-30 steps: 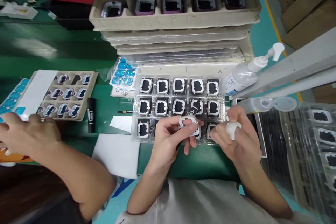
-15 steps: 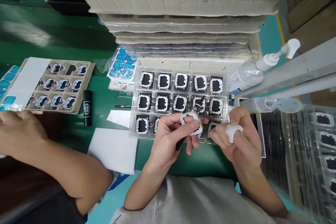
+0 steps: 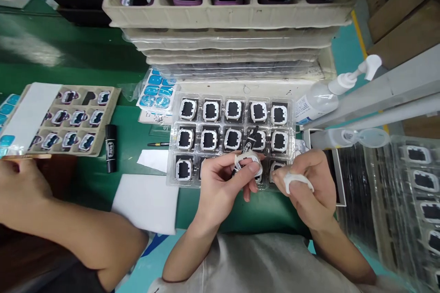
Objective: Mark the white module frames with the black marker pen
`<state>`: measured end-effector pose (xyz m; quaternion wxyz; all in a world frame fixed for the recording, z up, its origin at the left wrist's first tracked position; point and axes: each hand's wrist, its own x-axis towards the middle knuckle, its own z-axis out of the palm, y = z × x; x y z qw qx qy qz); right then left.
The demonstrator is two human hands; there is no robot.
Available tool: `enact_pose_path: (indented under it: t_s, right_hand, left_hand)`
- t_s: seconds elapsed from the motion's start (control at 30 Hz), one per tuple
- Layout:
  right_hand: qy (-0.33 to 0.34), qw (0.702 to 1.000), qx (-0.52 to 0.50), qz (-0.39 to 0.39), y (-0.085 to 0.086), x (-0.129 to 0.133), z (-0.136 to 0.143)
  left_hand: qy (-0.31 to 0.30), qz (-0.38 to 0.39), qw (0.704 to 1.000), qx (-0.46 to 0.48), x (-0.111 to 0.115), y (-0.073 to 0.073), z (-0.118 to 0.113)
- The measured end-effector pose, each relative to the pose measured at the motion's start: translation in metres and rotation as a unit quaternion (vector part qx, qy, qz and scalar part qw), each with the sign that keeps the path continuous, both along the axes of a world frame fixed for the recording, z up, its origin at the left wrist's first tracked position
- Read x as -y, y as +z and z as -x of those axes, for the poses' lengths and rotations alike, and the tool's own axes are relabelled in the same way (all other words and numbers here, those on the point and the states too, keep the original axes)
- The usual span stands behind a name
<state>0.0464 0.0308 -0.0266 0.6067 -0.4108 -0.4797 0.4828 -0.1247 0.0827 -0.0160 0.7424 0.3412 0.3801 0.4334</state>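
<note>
No label readable on bottle (image 3: 314, 103).

A green bench (image 3: 85, 62) carried the work. A clear tray (image 3: 233, 139) of white frames lay near its front edge, white sheets (image 3: 146, 201) to its left. A black marker (image 3: 110, 148) and a cardboard tray (image 3: 74, 119) lay toward the left edge. Stacked pulp trays (image 3: 227, 23) stood toward the rear, a pump bottle (image 3: 318, 98) toward the right edge.
</note>
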Motion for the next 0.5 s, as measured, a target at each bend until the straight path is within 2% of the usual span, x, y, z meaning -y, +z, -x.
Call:
enact_pose_path:
  t_s: [0.1,0.2,0.27,0.33,0.4,0.47,0.5]
  right_hand:
    - [-0.034,0.997,0.067,-0.010,-0.005,0.005,-0.004]
    - [-0.110,0.983,0.148,-0.014,-0.007,0.011,-0.017]
    - [-0.174,0.964,0.200,-0.009,-0.007,0.014,-0.031]
    - [-0.249,0.924,0.289,0.014,-0.008,0.015,-0.048]
    - [-0.293,0.868,0.398,0.046,-0.011,0.014,-0.063]
    - [-0.273,0.818,0.502,0.068,-0.014,0.011,-0.072]
    - [-0.251,0.802,0.537,0.069,-0.016,0.010,-0.074]
  left_hand:
    - [0.011,-0.030,0.999,-0.044,0.003,-0.001,0.003]
    - [0.028,-0.079,0.988,-0.127,0.008,-0.003,0.013]
    - [0.053,-0.116,0.971,-0.200,0.010,-0.008,0.022]
    - [0.072,-0.143,0.954,-0.254,0.011,-0.015,0.029]
    - [0.080,-0.159,0.945,-0.276,0.012,-0.021,0.033]
    - [0.090,-0.166,0.943,-0.276,0.014,-0.023,0.033]
    - [0.094,-0.164,0.944,-0.272,0.015,-0.023,0.033]
